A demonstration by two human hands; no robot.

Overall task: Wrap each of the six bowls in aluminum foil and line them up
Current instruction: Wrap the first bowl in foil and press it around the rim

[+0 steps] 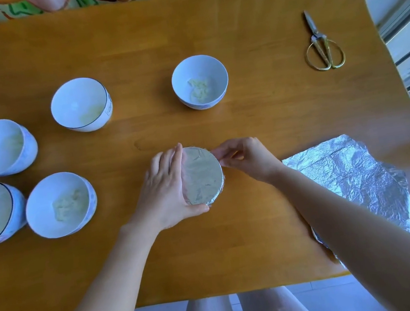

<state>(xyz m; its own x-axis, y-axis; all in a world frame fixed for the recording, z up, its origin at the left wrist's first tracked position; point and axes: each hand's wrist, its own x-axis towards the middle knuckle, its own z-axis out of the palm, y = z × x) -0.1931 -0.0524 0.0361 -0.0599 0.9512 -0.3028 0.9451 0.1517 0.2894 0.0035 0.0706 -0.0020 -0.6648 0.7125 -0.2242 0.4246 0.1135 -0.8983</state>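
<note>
Head view of one bowl being sealed in foil. The wrapped bowl point(202, 174) stands near the front middle of the table point(258, 110), its mouth covered by a smooth, taut foil disc. The left hand point(168, 187) cups the bowl's left side, palm and fingers curved around the wall, thumb at the near rim. The right hand point(244, 157) pinches the foil edge at the far right rim with closed fingertips. Five open bowls remain: four grouped at the left, of which the nearest point(59, 203) holds a pale food residue, and one point(200, 81) apart behind the wrapped bowl. The spare foil point(354, 181), a crumpled pile of sheets, lies at the right under the right forearm; scissors point(321, 44) lie farther back, well apart.

The step in hand appears to be crimping the foil skirt under the rim. To do it well, the left hand should steady and turn the bowl while the right presses successive folds flat against the wall, keeping the top tight and untorn. Judged from the layout, one bowl of six is nearly done and no line has been formed.
</note>
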